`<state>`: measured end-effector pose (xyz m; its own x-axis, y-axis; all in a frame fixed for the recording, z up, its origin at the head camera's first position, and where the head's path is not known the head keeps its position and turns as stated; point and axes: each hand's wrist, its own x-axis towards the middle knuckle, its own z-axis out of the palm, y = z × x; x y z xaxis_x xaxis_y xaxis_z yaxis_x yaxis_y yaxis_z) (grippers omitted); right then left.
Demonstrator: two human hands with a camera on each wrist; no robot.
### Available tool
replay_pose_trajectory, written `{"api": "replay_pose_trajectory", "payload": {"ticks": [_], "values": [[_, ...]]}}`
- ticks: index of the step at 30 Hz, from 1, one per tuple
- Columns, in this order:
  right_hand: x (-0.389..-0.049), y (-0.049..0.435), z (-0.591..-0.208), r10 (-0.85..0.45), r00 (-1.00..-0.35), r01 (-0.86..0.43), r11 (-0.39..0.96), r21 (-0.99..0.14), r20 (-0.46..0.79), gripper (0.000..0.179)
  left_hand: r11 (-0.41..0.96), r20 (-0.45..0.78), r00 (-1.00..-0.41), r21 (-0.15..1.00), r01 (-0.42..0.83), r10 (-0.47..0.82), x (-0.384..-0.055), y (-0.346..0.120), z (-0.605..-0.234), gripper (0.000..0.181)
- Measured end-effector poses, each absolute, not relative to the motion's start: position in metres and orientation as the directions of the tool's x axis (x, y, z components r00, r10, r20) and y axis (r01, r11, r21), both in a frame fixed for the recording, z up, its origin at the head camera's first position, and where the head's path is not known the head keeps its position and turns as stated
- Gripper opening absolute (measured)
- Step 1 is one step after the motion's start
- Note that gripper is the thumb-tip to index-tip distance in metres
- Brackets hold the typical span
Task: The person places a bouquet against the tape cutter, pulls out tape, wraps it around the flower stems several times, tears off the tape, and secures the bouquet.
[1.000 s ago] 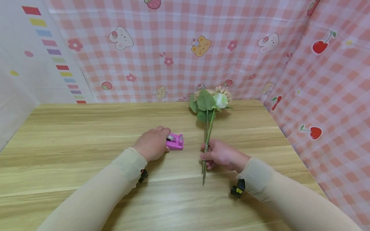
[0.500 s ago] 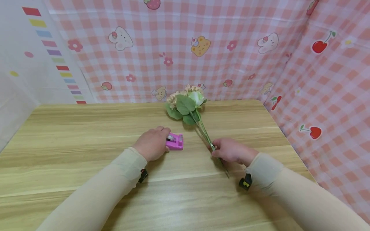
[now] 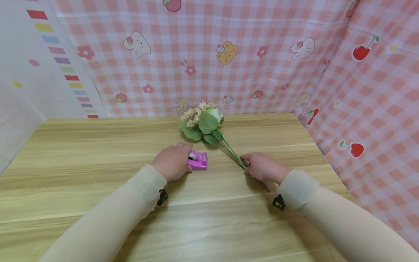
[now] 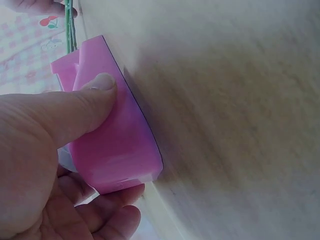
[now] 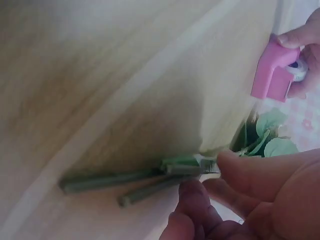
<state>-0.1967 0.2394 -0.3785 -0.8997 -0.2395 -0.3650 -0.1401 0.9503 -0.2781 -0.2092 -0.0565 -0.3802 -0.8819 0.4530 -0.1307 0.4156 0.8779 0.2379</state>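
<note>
My left hand point(image 3: 171, 162) grips a pink tape dispenser point(image 3: 199, 165) on the wooden table. In the left wrist view, the thumb lies along one side of the dispenser point(image 4: 120, 145) and fingers curl under the other. To its right, my right hand point(image 3: 265, 167) pinches the stems of a small bunch of artificial-looking flowers point(image 3: 209, 122). The bunch slants up and left, with pale peach and white blooms and green leaves beyond the dispenser. Seen from the right wrist, the cut stem ends point(image 5: 110, 180) stick out past the fingertips, and a pale shiny band shows on the stems.
The wood-grain table point(image 3: 209, 225) meets a pink checked cloth point(image 3: 183, 47) at the back and another on the right. White cloth point(image 3: 19, 91) hangs at the left. A dark device is strapped under each wrist.
The flower heads have swung left and come lower, so the bunch now slants. My right hand has shifted to the right with the stems. The left hand and tape dispenser stay in place.
</note>
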Motion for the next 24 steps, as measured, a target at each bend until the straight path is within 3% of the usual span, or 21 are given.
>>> {"api": "replay_pose_trajectory", "payload": {"ticks": [9, 16, 24], "values": [[-0.211, 0.252, -0.371, -0.217, -0.939, -0.108, 0.922, -0.371, -0.267, 0.047, 0.876, -0.127, -0.885, 0.262, 0.405, 0.447, -0.216, -0.06, -0.384, 0.088], [-0.219, 0.266, -0.372, -0.195, -0.969, -0.132, 0.927, -0.352, -0.15, 0.047, 0.846, -0.123, -0.871, 0.336, 0.415, 0.476, -0.223, -0.074, -0.394, 0.097], [-0.223, 0.27, -0.372, -0.24, -0.968, -0.206, 0.93, -0.304, -0.078, 0.049, 0.844, -0.081, -0.872, 0.308, 0.44, 0.484, -0.229, -0.106, -0.385, 0.097]]}}
